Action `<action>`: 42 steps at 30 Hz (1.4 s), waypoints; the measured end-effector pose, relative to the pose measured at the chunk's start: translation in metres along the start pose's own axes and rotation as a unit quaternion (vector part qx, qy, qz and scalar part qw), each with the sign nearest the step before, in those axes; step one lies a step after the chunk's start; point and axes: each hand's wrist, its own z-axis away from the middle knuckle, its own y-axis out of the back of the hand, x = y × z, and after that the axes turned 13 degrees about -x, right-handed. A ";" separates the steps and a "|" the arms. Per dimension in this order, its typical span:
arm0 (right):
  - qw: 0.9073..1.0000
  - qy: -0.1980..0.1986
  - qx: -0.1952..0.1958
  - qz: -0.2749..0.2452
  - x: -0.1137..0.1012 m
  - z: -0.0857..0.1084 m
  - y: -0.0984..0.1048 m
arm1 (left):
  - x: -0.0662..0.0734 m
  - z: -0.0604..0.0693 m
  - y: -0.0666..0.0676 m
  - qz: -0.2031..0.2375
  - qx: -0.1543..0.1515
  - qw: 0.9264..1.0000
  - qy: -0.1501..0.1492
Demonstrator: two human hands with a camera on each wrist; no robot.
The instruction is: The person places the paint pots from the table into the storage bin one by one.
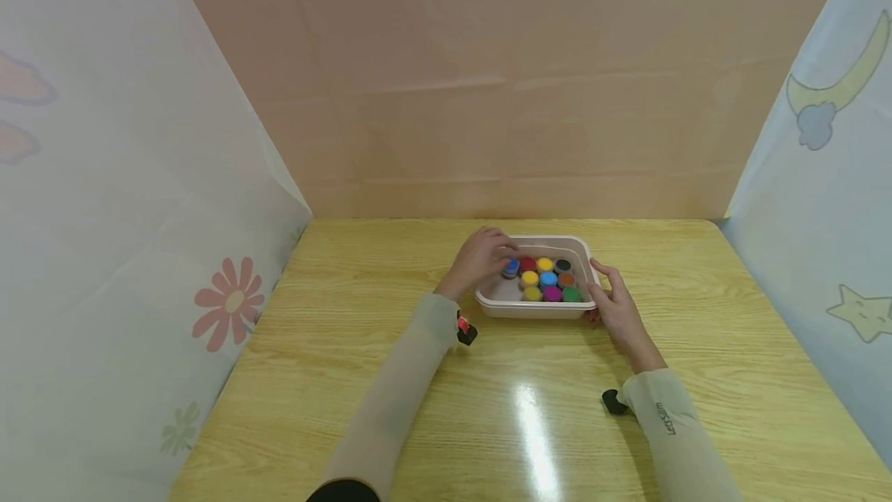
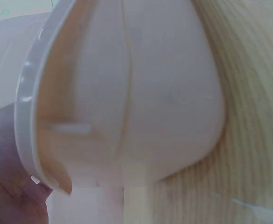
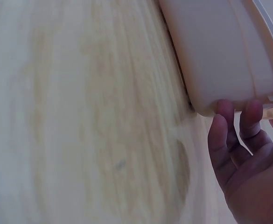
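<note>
A pale pink plastic tub (image 1: 536, 308) stands on the table and holds several small round jars with coloured lids. My left hand (image 1: 479, 258) reaches over its left rim. The fingers and thumb are apart, close above a blue-lidded jar (image 1: 511, 268) at the tub's left; contact is unclear. At the opposite end, my right hand (image 1: 618, 312) grips the tub, its fingertips (image 3: 253, 111) against the outer wall. In the left wrist view the tub's wall (image 2: 173, 93) fills the middle, and only part of the left hand (image 2: 10, 172) shows.
Beside the blue one sit a red-lidded jar (image 1: 527, 263), a black-lidded jar (image 1: 563, 265), a purple-lidded jar (image 1: 552, 295) and a green-lidded jar (image 1: 571, 295). The wood-grain table (image 1: 334, 347) meets a brown back panel (image 1: 488, 122). Patterned sheets (image 1: 139, 200) hang at both sides.
</note>
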 end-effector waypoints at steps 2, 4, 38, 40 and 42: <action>1.000 -0.002 -0.003 -0.004 -0.008 0.003 -0.001 | -0.002 0.005 -0.001 0.019 0.005 1.000 -0.005; 1.000 -0.003 -0.004 -0.007 -0.012 0.005 -0.001 | -0.004 0.011 -0.001 0.037 0.013 0.999 -0.011; 1.000 -0.007 0.002 0.020 0.010 -0.001 -0.001 | -0.026 0.082 -0.010 0.209 0.037 0.977 0.015; 1.000 -0.006 0.003 0.026 0.009 0.000 -0.001 | -0.027 0.082 -0.012 0.211 0.039 0.977 0.012; 0.999 -0.006 0.004 0.032 0.007 0.000 -0.001 | -0.027 0.082 -0.012 0.211 0.040 0.977 0.009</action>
